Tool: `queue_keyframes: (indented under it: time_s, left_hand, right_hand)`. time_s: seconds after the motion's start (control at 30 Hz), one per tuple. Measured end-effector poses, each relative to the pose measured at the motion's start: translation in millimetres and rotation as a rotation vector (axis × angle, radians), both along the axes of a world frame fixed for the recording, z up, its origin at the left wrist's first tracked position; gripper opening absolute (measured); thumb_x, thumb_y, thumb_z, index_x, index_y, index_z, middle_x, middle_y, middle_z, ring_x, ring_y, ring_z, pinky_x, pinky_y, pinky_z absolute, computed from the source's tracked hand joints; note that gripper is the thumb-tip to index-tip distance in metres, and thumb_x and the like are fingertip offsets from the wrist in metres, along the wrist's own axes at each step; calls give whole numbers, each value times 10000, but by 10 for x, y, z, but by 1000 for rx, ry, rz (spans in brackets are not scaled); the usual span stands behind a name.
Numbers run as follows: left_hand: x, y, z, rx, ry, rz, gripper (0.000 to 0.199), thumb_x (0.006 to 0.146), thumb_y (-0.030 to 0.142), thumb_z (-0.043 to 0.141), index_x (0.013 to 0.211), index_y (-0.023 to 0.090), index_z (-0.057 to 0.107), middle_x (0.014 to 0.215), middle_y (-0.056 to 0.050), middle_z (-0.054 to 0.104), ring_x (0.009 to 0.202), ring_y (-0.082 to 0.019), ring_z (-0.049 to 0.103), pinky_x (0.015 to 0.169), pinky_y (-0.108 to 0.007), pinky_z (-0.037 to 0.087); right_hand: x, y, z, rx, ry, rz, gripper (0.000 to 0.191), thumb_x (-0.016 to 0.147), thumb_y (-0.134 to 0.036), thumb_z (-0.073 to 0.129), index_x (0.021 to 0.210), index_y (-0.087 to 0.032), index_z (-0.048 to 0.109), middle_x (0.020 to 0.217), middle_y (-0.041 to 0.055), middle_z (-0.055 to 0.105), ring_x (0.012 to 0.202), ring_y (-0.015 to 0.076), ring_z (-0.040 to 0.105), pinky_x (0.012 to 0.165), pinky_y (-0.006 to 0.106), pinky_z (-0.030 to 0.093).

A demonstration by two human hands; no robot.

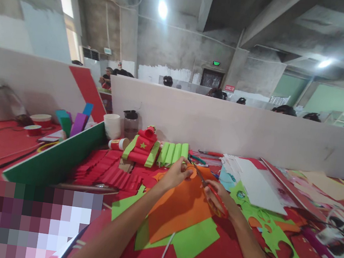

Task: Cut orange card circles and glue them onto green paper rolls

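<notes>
My right hand (216, 196) is closed round the red-orange handles of a pair of scissors (204, 184), whose blades point up and to the left. My left hand (179, 174) pinches a small piece of orange paper (191, 172) close to the blade tips. Under both hands lies a large orange paper sheet (176, 208). Bright green paper sheets (196, 243) stick out from beneath it, and a thin white strip (167, 250) rests across their near edge. Whether the blades are touching the small orange piece is hard to make out.
Left of my hands are folded red paper strips (105, 171), a red-and-green paper model with a yellow star (142, 145) and green paper rolls (173, 154). Green cut-out scraps (272, 233) and white sheets (260, 184) lie right. A white partition (223, 125) stands behind.
</notes>
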State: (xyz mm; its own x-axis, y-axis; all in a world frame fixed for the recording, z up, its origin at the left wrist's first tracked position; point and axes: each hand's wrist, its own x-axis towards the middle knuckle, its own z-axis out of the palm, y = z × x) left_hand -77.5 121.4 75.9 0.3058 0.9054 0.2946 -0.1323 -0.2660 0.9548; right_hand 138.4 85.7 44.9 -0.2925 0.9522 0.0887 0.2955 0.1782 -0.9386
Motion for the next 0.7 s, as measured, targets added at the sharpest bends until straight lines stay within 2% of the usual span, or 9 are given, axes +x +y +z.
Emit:
queue_keyframes:
  time_s: [0.1, 0.23, 0.37, 0.5, 0.7]
  left_hand:
    - [-11, 12, -9, 17, 31, -1, 419, 756, 451, 731, 922, 205, 435, 630, 91, 476, 580, -87, 539, 627, -253, 503]
    - [-21, 19, -13, 26, 56, 0, 409, 756, 440, 727, 917, 206, 433, 609, 101, 453, 559, -94, 549, 602, -243, 474]
    - [-20, 14, -12, 25, 63, 15, 400, 751, 421, 731, 909, 206, 433, 596, 102, 456, 563, -102, 553, 607, -244, 456]
    - [-24, 18, -12, 33, 73, 35, 366, 769, 394, 717, 904, 204, 435, 595, 84, 510, 574, -100, 541, 602, -229, 418]
    - [-26, 3, 5, 17, 30, 45, 405, 753, 441, 732, 905, 203, 442, 614, 60, 571, 579, -102, 544, 621, -236, 414]
  right_hand:
    - [-1, -22, 23, 13, -21, -5, 562, 790, -679, 616, 1053, -183, 612, 613, -36, 512, 442, 102, 460, 435, 241, 412]
    - [8, -66, 76, 29, -45, 4, 542, 789, -652, 639, 1046, -175, 616, 664, -14, 539, 520, 119, 517, 420, 212, 371]
    - [25, -81, 96, -6, -57, 5, 524, 791, -639, 641, 1046, -182, 607, 682, -12, 552, 504, 111, 497, 413, 211, 359]
    - [20, -92, 114, -20, -65, -9, 516, 789, -629, 646, 1037, -179, 594, 697, -12, 561, 513, 109, 505, 422, 210, 367]
    - [13, -89, 101, -21, -57, 9, 531, 790, -638, 640, 1043, -174, 587, 670, -24, 553, 468, 89, 475, 402, 198, 350]
